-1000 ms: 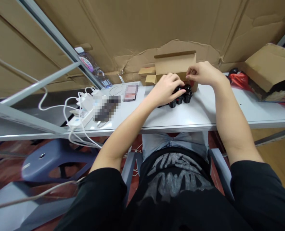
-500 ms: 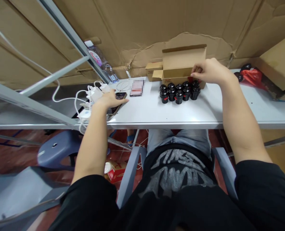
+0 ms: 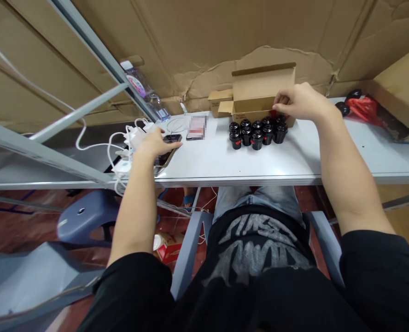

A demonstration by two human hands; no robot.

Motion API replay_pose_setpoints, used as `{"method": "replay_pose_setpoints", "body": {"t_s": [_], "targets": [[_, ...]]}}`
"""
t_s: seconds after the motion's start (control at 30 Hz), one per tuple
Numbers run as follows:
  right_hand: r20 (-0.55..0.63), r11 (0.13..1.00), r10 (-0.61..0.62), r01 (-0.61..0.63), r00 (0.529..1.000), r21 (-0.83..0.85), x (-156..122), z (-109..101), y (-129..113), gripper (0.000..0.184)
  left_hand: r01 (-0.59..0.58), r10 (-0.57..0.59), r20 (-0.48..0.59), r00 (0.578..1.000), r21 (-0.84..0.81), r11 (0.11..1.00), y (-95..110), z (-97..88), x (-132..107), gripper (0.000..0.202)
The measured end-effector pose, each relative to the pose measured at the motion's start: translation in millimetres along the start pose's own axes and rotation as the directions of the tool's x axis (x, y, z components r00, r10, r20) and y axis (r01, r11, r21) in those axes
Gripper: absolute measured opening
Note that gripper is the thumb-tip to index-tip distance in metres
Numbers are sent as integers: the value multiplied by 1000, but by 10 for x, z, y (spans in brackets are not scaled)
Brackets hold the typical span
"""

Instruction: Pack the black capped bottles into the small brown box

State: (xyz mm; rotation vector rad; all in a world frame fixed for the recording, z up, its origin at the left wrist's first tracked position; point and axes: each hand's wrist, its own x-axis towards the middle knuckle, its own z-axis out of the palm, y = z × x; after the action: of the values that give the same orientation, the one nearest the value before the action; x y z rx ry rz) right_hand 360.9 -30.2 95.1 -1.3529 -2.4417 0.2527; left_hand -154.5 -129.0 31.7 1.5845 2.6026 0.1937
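Observation:
My left hand (image 3: 155,143) lies over a dark phone (image 3: 167,156), fingers stretched out and thumb pointing right across it. White chargers and cables crowd its left side. A second phone (image 3: 196,128) with a blurred-out screen lies to its right. My right hand (image 3: 292,102) is at the right end of an open cardboard box (image 3: 248,113), fingers curled over its front wall. Just in front of the box stand several small black capped containers (image 3: 257,139), some with red marks. The inside of the box is mostly hidden.
A plastic bottle (image 3: 145,92) leans behind the metal shelf post. On the right lie a red plastic bag (image 3: 362,109), round black things (image 3: 343,109) and a larger cardboard box (image 3: 403,94). A blue stool (image 3: 87,216) stands below, left of my chair.
Both hands keep nearly the same place and pose. The view has shifted slightly; nothing on the table has visibly moved.

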Motion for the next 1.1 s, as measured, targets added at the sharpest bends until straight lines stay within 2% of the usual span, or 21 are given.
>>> {"method": "replay_pose_setpoints", "body": {"t_s": [0.27, 0.4, 0.6, 0.77, 0.97, 1.1], "targets": [[1, 1000, 10, -10, 1000, -17, 27, 43, -22, 14, 27, -30, -40, 999, -79, 997, -14, 102, -33, 99], [3, 1000, 15, -15, 1000, -24, 28, 36, -13, 17, 34, -36, -19, 999, -73, 997, -22, 115, 3, 90], [-8, 1000, 4, -5, 1000, -30, 35, 58, 17, 27, 31, -39, -71, 997, -98, 995, -51, 125, -15, 104], [-22, 1000, -10, 10, 1000, -12, 46, 81, 20, 36, 21, -26, -46, 999, -106, 994, -71, 159, -36, 110], [-22, 1000, -22, 22, 1000, -12, 20, 76, -53, 42, -34, 29, -64, 998, -72, 997, -30, 159, -42, 105], [-64, 998, -61, 61, 996, 3, -18, 105, -144, 42, -21, 18, -54, 998, -67, 998, -34, 123, -26, 101]]}}
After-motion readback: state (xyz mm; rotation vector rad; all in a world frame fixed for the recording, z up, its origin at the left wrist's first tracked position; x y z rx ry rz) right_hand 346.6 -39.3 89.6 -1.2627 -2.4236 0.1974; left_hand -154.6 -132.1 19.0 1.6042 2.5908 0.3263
